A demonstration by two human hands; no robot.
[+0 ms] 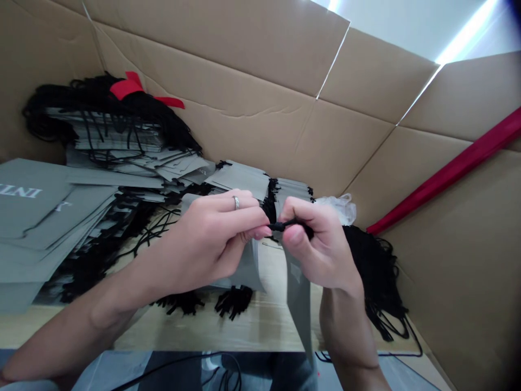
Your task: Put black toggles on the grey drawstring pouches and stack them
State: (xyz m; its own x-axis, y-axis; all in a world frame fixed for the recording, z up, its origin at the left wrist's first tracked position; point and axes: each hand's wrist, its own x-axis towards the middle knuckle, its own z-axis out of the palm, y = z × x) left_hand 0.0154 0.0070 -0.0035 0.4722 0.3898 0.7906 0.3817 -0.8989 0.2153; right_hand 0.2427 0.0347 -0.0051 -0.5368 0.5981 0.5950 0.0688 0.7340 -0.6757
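Above the middle of the table, my left hand (222, 236) pinches one end of a short stretch of black cord (278, 226) between thumb and fingers. A thicker lump, like a knot, shows in the cord between the two hands. My right hand (323, 244) is closed on the cord's other side, with more black cord tucked under its fingers. Below my right hand hangs a flat grey paper piece (299, 298), seen nearly edge-on. Another grey piece (248, 269) lies under my left hand. Short black cord ends (234, 301) stick out toward the table's front edge.
Printed grey flat pieces (36, 212) with black cords pile up at the left. Behind them stands a taller stack topped by black cords (122, 117) and a red strip (130, 87). A black cord bundle (372, 277) lies at right, near clear plastic (340, 206). Cardboard walls (244, 70) surround the table.
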